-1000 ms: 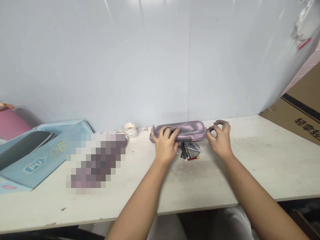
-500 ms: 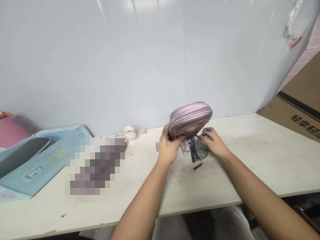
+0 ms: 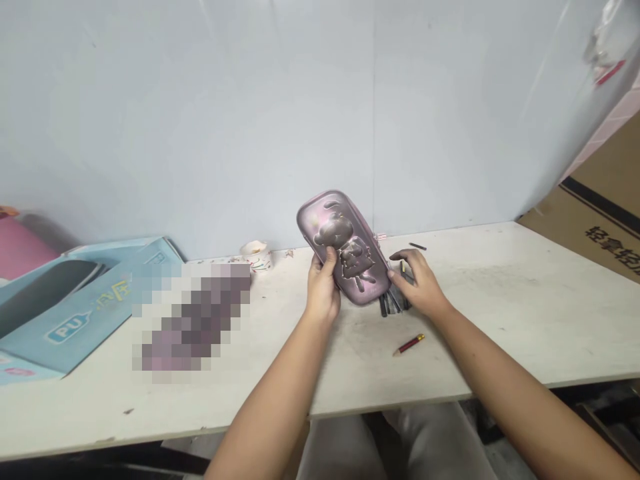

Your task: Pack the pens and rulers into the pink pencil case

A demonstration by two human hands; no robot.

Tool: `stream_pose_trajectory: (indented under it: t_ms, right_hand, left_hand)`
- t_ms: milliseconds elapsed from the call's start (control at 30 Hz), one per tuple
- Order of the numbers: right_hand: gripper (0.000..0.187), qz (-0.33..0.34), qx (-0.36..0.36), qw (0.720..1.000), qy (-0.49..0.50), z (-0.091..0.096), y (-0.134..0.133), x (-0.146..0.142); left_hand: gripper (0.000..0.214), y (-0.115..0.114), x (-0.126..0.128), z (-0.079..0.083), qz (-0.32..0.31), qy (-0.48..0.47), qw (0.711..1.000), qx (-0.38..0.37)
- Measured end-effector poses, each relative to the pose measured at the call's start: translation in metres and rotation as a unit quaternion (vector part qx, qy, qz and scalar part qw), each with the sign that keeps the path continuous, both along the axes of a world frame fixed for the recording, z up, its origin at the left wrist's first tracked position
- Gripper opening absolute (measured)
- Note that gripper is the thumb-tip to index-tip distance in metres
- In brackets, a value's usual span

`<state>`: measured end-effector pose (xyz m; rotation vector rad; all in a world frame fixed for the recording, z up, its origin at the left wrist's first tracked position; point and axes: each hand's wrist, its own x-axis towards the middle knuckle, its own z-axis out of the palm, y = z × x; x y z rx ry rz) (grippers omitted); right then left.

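A shiny pinkish-purple pencil case [image 3: 345,247] with a raised cartoon animal figure is held up, tilted, above the table. My left hand [image 3: 324,287] grips its lower left side, thumb across the front. My right hand [image 3: 415,277] is at the case's lower right edge, thumb by the rim and fingers apart. Behind and below the case lie several dark pen-like sticks [image 3: 390,305], partly hidden by the case and my right hand. A short dark red pencil [image 3: 409,345] with a yellow end rests nearer me. A small dark stick [image 3: 418,247] lies beyond my right hand.
On the left are a light blue box [image 3: 90,320] with a dark object in it, a blurred-out purple item [image 3: 197,320] and a paper cup [image 3: 256,255]. A large cardboard box [image 3: 595,200] stands at right. The white table [image 3: 280,380] meets a pale wall behind.
The case has turned from edge-on to show its decorated front and swung to the left. My right hand has moved closer to its edge. A small dark stick now shows at the back.
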<state>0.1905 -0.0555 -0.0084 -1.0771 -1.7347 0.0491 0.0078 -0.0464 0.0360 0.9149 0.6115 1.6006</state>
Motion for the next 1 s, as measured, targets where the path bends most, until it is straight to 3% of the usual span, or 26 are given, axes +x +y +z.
stream_pose_trajectory:
  t_ms: [267,467,567,700,833,1000]
  right_hand:
    - [0.027,0.039,-0.033,0.999,0.018,0.000,0.002,0.000]
    - [0.034,0.102,-0.097,0.985,0.096,0.006,-0.004,-0.005]
    - [0.034,0.119,-0.115,0.979,0.122,0.005,-0.003,-0.005]
    - [0.022,0.070,-0.122,0.986,0.090,0.001,-0.002,-0.005]
    - [0.019,0.014,-0.060,0.998,0.018,0.001,-0.003,-0.004]
    - [0.016,-0.005,-0.005,0.999,-0.048,0.005,-0.004,-0.004]
  left_hand:
    - [0.043,0.007,-0.006,-0.008,0.019,-0.037,0.996,-0.076]
    - [0.043,0.001,-0.005,-0.010,-0.082,0.037,0.991,-0.095]
    - [0.045,-0.003,-0.004,-0.009,-0.096,0.068,0.989,-0.088]
    - [0.047,-0.005,-0.005,-0.007,-0.089,0.073,0.990,-0.077]
    - [0.047,-0.006,-0.006,-0.005,-0.089,0.072,0.991,-0.065]
    - [0.046,-0.008,-0.007,-0.002,-0.081,0.074,0.993,-0.045]
